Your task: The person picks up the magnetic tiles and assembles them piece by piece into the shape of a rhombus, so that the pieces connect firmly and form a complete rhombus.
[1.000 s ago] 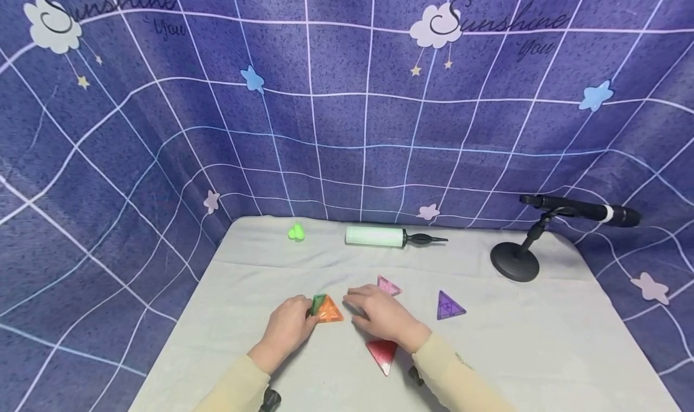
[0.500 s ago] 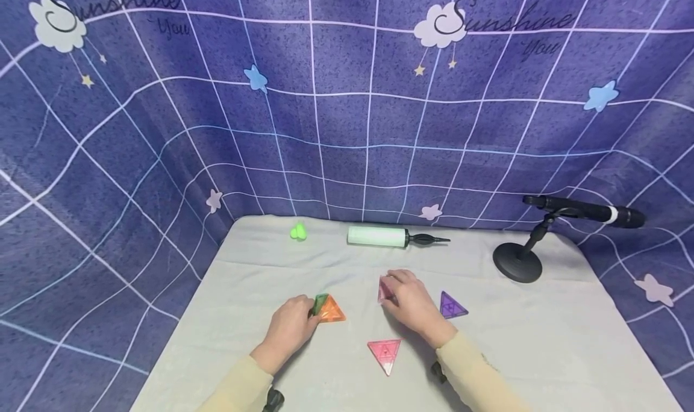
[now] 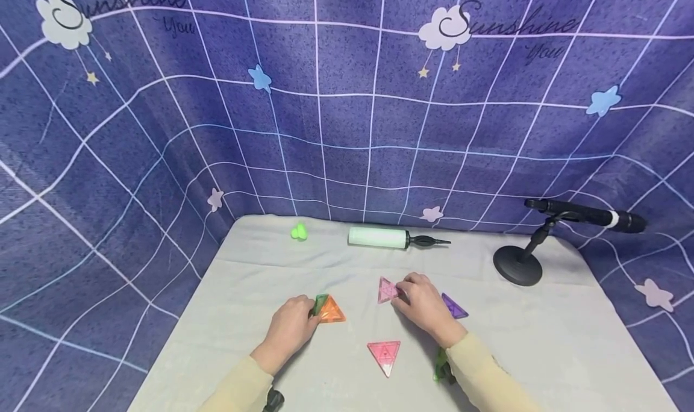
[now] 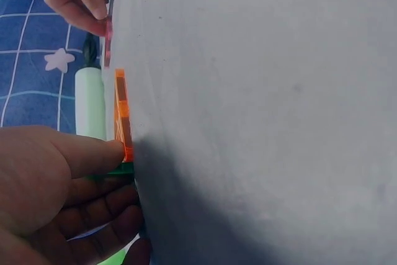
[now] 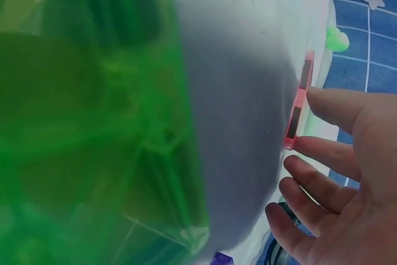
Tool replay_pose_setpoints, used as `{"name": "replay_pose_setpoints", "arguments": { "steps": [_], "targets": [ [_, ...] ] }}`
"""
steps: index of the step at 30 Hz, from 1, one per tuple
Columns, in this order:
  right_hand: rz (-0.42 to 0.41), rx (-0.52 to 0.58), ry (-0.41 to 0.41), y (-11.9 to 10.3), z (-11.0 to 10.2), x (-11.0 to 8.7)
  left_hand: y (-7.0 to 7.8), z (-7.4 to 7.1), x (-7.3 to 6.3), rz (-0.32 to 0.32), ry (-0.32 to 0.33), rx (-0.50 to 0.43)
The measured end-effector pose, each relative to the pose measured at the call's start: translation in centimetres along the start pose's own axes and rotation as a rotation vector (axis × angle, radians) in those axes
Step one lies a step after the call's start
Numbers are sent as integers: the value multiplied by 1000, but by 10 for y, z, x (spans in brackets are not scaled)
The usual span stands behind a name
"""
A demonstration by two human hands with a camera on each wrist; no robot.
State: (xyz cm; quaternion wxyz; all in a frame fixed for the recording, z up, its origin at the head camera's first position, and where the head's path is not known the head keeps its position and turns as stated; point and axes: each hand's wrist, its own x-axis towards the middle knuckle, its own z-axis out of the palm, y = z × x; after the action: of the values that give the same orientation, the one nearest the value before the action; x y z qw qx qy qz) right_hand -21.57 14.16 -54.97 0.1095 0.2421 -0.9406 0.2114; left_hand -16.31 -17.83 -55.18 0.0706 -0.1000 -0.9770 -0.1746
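Observation:
An orange triangular magnetic tile (image 3: 331, 310) lies against a green magnetic tile (image 3: 320, 303), partly hidden by my left hand (image 3: 290, 327). Between thumb and fingers, that hand grips the green tile, with the thumb tip at the orange one in the left wrist view. My right hand (image 3: 425, 306) pinches the right corner of a light pink triangular magnetic tile (image 3: 386, 290), thumb and index finger on either side; the other fingers are spread in the right wrist view. Another green tile (image 5: 93, 128) fills the left of that view, beside the right wrist (image 3: 449, 332).
A red-pink triangular tile (image 3: 385, 356) lies nearer the front, and a purple one (image 3: 454, 306) is partly behind the right hand. Along the back are a small bright green object (image 3: 299, 231), a pale green hand pump (image 3: 378, 237) and a black microphone stand (image 3: 517, 265).
My right hand moved right to the light pink tile, which has turned, then drew back to its corner. A green tile now shows by the right wrist. The left hand stayed in place.

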Motion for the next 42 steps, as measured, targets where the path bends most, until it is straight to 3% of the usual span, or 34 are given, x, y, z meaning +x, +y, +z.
{"name": "replay_pose_setpoints", "arguments": {
  "steps": [17, 30, 42],
  "targets": [
    [19, -14, 59, -2, 11, 5, 1, 1, -2, 7, -1, -1],
    [76, -21, 20, -8, 5, 11, -1, 3, -2, 7, 4, -3],
    [118, 96, 29, -9, 4, 8, 0, 1, -1, 7, 1, 5]
  ]
}}
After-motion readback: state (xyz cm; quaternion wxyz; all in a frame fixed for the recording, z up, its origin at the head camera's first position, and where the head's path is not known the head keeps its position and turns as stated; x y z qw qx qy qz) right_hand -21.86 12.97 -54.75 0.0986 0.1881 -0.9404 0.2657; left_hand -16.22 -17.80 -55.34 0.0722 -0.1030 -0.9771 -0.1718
